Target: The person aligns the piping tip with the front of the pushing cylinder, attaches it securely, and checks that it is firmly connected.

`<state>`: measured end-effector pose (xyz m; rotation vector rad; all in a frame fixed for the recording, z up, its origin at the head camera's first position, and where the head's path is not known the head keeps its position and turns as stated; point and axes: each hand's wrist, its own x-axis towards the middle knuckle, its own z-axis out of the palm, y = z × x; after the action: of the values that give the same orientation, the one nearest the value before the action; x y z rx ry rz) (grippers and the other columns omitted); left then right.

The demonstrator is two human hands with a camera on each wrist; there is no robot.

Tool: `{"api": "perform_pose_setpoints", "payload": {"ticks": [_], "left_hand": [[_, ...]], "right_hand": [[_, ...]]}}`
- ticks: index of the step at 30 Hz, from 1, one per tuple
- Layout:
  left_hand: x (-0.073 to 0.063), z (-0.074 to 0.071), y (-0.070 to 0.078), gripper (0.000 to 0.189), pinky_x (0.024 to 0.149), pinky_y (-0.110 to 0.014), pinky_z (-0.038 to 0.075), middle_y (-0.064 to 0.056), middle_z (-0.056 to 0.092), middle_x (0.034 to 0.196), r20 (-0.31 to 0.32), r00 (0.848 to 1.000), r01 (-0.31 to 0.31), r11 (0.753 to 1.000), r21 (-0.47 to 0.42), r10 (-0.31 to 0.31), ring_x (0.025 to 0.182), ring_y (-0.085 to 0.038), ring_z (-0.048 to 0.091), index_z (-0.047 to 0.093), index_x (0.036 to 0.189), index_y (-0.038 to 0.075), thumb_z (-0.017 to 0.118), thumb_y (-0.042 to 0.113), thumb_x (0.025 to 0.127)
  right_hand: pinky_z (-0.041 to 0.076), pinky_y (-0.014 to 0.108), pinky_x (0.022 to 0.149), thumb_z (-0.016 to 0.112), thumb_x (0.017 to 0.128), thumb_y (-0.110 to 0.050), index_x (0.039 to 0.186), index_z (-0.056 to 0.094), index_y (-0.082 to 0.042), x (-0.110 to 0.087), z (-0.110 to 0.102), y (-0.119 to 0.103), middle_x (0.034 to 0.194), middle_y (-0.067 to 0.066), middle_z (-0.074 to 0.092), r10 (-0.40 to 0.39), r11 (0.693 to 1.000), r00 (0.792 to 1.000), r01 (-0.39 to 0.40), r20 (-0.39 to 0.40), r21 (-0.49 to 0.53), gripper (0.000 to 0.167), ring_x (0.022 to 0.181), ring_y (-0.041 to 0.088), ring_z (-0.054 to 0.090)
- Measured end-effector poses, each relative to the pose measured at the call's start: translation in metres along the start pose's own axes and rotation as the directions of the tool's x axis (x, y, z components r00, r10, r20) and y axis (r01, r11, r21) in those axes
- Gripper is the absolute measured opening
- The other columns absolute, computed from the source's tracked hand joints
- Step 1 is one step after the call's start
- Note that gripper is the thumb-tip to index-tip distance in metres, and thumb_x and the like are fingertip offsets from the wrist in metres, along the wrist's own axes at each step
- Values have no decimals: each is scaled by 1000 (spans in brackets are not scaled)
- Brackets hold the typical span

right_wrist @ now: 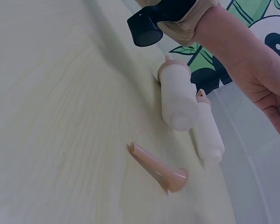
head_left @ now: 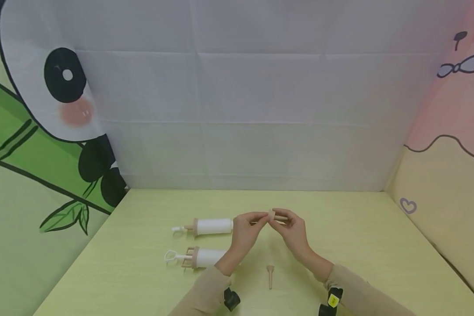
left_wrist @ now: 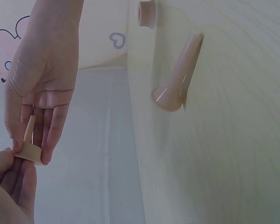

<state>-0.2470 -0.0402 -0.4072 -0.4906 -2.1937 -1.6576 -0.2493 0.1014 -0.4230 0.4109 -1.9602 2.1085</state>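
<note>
In front of me, both hands meet at a small beige nozzle-like piece [head_left: 272, 215] with a wide round base and a narrow stem. My left hand [head_left: 246, 229] pinches the edge of the base with thumb and fingertips. From the other side, my right hand [head_left: 293, 231] grips the base, and the stem [left_wrist: 30, 128] points back toward that palm in the left wrist view. Below the hands, a similar pinkish nozzle [head_left: 270, 276] with a flared end lies on the table. The right wrist view shows only part of the left hand [right_wrist: 275, 98] at its right edge.
Left of the hands, two white cylinders [head_left: 214, 226] [head_left: 208, 258] with beige collars lie on their sides; the nearer has a white ring handle [head_left: 170, 256]. A small pinkish flanged piece [left_wrist: 146, 14] sits at the top of the left wrist view. White cloth [head_left: 260, 109] hangs behind the table [head_left: 339, 245].
</note>
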Motion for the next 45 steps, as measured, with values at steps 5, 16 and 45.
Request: {"api": "perform_pose_setpoints", "payload": {"ticks": [5, 16, 45], "left_hand": [[0, 0, 0, 13, 62, -20, 53, -13, 69, 87, 8, 1000, 6, 1000, -15, -5, 75, -23, 67, 70, 89, -2, 65, 8, 82], [-1, -2, -9, 19, 64, -21, 53, -8, 70, 89, 27, 1000, 3, 999, -50, -2, 77, -14, 66, 72, 90, 4, 66, 20, 83], [-1, -43, 25, 13, 68, -21, 53, -19, 67, 89, 51, 998, -20, 1000, -15, 21, 84, -32, 65, 67, 91, -8, 66, -2, 80]], "right_hand": [[51, 24, 79, 67, 78, 2, 107, 58, 10, -1, 1, -1, 97, 1, 64, 7, 1000, 1000, -7, -15, 15, 31, 90, 7, 62], [50, 25, 80, 67, 78, 2, 106, 58, 9, -4, 1, 0, 97, 2, 64, 35, 999, 999, -34, -24, 35, 30, 92, 8, 62], [51, 24, 77, 68, 78, 1, 106, 59, 8, -2, -4, 5, 98, 7, 63, 54, 999, 998, -54, -14, -5, 31, 91, 9, 63]]}}
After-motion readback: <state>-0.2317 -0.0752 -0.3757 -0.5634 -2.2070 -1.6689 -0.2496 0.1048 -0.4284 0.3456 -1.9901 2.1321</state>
